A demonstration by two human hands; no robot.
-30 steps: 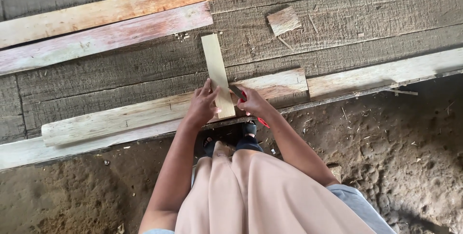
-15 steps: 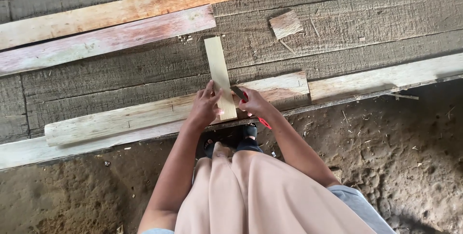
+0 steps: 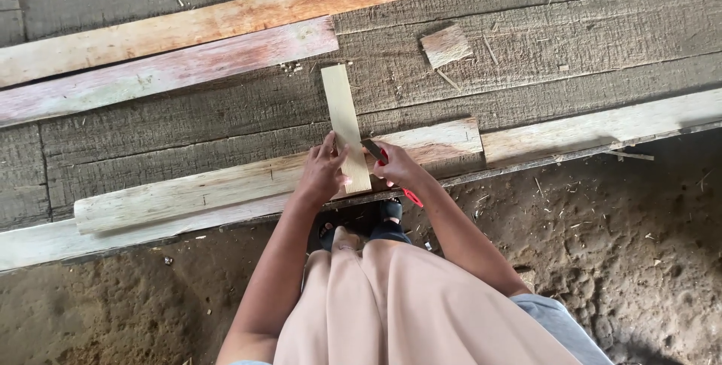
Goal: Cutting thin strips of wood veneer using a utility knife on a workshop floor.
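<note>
Left hand is pressing, fingers together, on the pale wooden strip running toward twelve o'clock; right hand, fingers clamped, is gripping a red-handled knife at three o'clock of it.

no packages, labels, signs or screens appear in the head view.
</note>
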